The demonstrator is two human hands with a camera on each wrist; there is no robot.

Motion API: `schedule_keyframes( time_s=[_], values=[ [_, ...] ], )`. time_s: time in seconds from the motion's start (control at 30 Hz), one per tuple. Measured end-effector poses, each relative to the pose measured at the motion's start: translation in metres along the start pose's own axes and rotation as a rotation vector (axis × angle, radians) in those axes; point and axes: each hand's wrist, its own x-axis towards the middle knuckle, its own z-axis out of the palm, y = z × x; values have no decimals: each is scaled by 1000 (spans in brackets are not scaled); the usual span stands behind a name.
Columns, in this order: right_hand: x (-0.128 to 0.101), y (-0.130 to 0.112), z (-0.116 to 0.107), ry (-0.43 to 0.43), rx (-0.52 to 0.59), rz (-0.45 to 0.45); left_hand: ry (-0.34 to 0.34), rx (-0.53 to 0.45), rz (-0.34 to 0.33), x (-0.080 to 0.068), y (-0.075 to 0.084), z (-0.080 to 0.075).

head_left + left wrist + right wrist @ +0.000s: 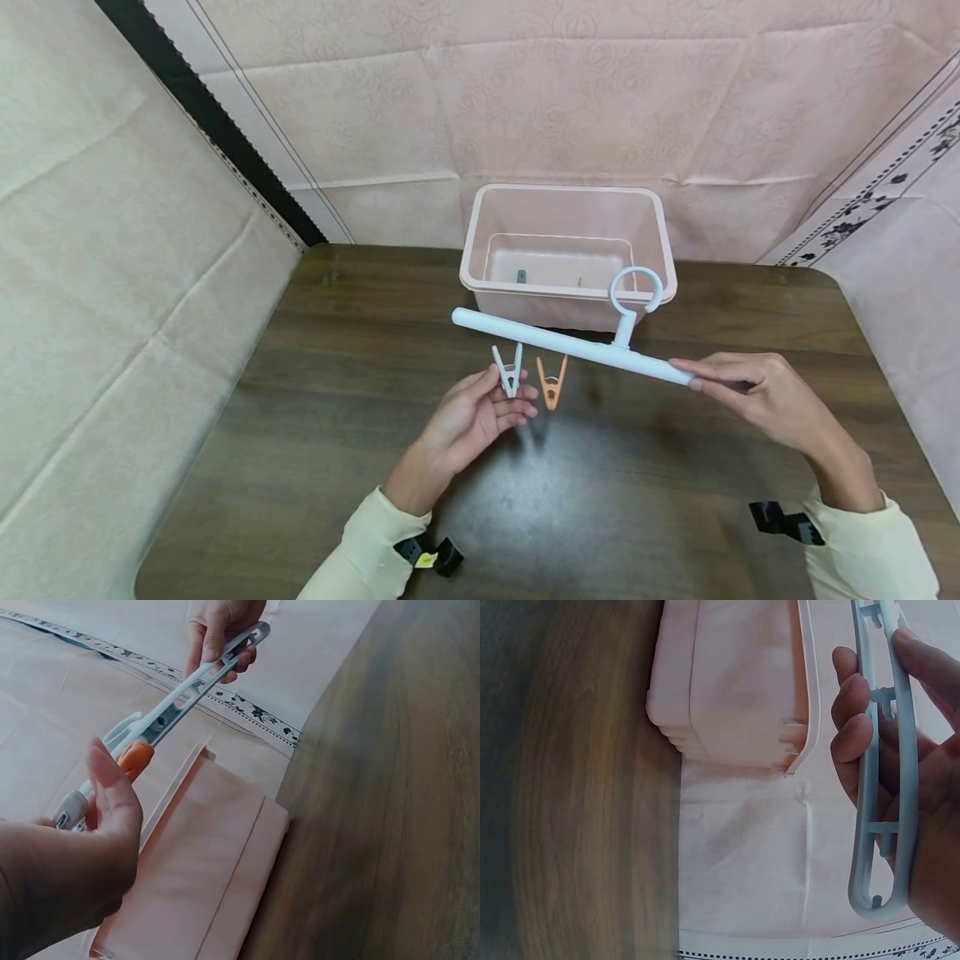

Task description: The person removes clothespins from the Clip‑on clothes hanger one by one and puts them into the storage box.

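Note:
A light-blue plastic clothes hanger (570, 342) is held up over the table, its round hook near the bin. My right hand (757, 392) grips the right end of its bar; in the right wrist view the fingers (853, 739) bend round the slotted frame (907, 765). Under the bar, an orange clothespin (552, 392) hangs with its narrow end down. To its left is a pale grey-blue clothespin (509, 379), held between the thumb and fingers of my left hand (480, 412). The left wrist view shows this clothespin (71, 810) partly hidden by the thumb.
Behind the hanger, a pale pink plastic bin (555, 312) stands at the back of the dark wooden table (360, 333). A small dark greenish piece (521, 276) lies in it. Light patterned cloth (570, 108) hangs behind and at the sides.

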Motion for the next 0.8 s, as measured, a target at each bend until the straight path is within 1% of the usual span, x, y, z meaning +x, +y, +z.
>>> schedule_keyframes(
  time_s=[0.1,0.17,0.3,0.37,0.43,0.57,0.63,0.7,0.8],
  values=[
    [0,0,0,2,2,-11,-15,-21,-8,-1,1,-1],
    [0,0,0,2,0,-8,-17,-17,-2,-1,3,-1],
    [-1,0,1,2,-9,3,-12,44,20,-2,6,-1],
    [-1,0,1,2,-7,3,12,117,38,-3,8,-1],
    [-2,2,2,1,-5,1,54,218,66,-4,9,-1],
    [-3,2,3,0,2,4,145,457,154,-6,12,1],
    [-3,2,3,-1,5,14,171,547,202,-6,13,3],
    [-3,1,3,-3,10,24,191,611,242,-7,14,5],
    [-3,1,3,-5,15,30,212,638,277,-7,14,6]
  ],
)
